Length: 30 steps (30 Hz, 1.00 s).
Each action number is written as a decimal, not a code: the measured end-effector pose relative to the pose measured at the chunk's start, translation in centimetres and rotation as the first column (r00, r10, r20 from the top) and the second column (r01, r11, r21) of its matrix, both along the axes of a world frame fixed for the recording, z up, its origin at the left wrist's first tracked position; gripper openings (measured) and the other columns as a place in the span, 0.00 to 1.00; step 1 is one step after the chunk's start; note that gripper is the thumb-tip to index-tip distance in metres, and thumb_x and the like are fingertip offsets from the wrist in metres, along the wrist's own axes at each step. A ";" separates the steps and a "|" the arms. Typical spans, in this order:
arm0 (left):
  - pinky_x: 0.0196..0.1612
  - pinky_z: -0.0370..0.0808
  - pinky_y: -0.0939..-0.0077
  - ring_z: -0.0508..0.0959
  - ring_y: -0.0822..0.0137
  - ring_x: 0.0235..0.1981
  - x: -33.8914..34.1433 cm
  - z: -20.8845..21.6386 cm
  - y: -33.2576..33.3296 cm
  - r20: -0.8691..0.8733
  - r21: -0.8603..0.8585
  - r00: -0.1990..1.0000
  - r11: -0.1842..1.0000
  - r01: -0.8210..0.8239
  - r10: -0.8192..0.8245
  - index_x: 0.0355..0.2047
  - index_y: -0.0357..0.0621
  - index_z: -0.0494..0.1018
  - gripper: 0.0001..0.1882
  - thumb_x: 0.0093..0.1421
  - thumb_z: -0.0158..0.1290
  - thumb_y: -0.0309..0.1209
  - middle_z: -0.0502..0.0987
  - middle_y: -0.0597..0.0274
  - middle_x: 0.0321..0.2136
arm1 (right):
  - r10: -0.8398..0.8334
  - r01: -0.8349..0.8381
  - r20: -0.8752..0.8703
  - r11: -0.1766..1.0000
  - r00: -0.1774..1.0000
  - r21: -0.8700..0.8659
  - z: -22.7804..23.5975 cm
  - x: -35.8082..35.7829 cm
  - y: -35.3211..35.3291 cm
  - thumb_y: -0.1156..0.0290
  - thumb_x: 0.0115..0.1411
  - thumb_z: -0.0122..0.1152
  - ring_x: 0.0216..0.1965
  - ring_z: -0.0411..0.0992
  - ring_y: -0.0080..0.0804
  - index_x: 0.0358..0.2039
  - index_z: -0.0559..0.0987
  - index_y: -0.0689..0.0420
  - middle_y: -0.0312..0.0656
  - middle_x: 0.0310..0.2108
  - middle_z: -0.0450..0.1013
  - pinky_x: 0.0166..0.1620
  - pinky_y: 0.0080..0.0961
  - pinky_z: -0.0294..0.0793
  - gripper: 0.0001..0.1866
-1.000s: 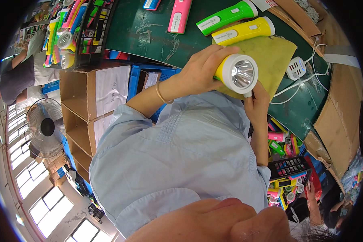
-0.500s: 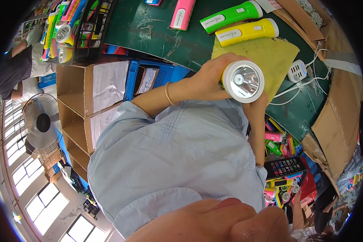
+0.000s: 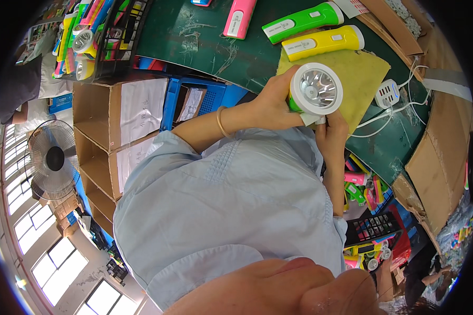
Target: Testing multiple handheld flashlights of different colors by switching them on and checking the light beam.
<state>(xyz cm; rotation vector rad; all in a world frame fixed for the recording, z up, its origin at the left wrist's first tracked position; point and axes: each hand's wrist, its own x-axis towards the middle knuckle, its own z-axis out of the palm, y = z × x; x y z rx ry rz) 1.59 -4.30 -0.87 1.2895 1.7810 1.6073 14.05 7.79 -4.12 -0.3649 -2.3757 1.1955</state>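
Flashlight (image 3: 316, 89) with a broad white rim and a bit of green body showing sits up in front of the person's chest, by the near edge of the dark green surface (image 3: 194, 50), its shiny round face turned toward the head. The left hand (image 3: 276, 107) is clamped around its side, fingers mostly hidden behind it, and a thin bracelet (image 3: 220, 122) circles that wrist. The right hand (image 3: 332, 131) is just below the rim, beside a small pale piece (image 3: 311, 119); whether its fingers close on anything, I cannot tell. The two hands are near each other, with the light between and above them.

Behind the light, a yellow sheet (image 3: 370, 73) lies on the surface. A yellow flashlight (image 3: 323, 43) lies at its far edge, with a green flashlight (image 3: 302, 22) just beyond and a pink flashlight (image 3: 239, 18) farther left. To the right are a white charger (image 3: 387, 93) and white cables (image 3: 373, 122). A black basket (image 3: 120, 39) of colourful flashlights stands at upper left, above cardboard shelves (image 3: 94, 113), with a blue crate (image 3: 210, 97) near the left forearm
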 end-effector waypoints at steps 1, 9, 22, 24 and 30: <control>0.44 0.70 0.75 0.74 0.67 0.38 0.0 0.4 0.0 0.053 0.007 0.998 1.000 -0.016 0.016 0.46 0.38 0.64 0.31 0.41 0.64 0.29 0.74 0.59 0.37 | -0.001 0.001 0.016 1.000 1.000 0.004 0.1 -0.1 0.0 0.83 0.47 0.51 0.20 0.66 0.42 0.30 0.73 0.62 0.47 0.22 0.67 0.23 0.28 0.64 0.08; 0.47 0.68 0.75 0.71 0.70 0.42 0.1 0.6 -0.2 0.264 0.011 0.964 1.000 0.009 -0.011 0.48 0.39 0.62 0.35 0.41 0.65 0.32 0.71 0.60 0.41 | -0.011 0.011 0.029 1.000 1.000 -0.016 0.3 -0.1 -0.1 0.82 0.46 0.52 0.20 0.66 0.42 0.30 0.74 0.62 0.46 0.22 0.67 0.23 0.28 0.64 0.08; 0.41 0.72 0.72 0.71 0.70 0.31 -0.4 -1.1 -0.4 0.404 0.156 0.876 0.963 0.218 -0.263 0.49 0.36 0.60 0.30 0.46 0.59 0.22 0.71 0.60 0.29 | 0.000 0.000 0.028 1.000 1.000 0.007 -0.2 0.0 -0.1 0.83 0.44 0.52 0.22 0.67 0.43 0.30 0.73 0.61 0.45 0.22 0.66 0.25 0.30 0.65 0.10; 0.43 0.71 0.71 0.71 0.70 0.31 -0.4 -1.5 -0.5 0.376 0.159 0.878 0.954 0.254 -0.296 0.49 0.36 0.60 0.30 0.46 0.59 0.23 0.71 0.60 0.29 | 0.002 -0.002 0.019 1.000 1.000 0.001 -0.2 0.0 -0.1 0.83 0.44 0.52 0.22 0.67 0.42 0.30 0.73 0.61 0.45 0.22 0.66 0.25 0.29 0.65 0.10; 0.45 0.69 0.67 0.71 0.69 0.30 -0.6 -1.9 -0.5 0.403 0.220 0.835 0.925 0.309 -0.375 0.48 0.38 0.62 0.28 0.48 0.60 0.31 0.71 0.60 0.27 | -0.007 0.008 0.024 1.000 1.000 -0.017 -0.3 -0.1 0.0 0.84 0.44 0.52 0.22 0.67 0.40 0.30 0.73 0.60 0.44 0.22 0.66 0.25 0.28 0.65 0.11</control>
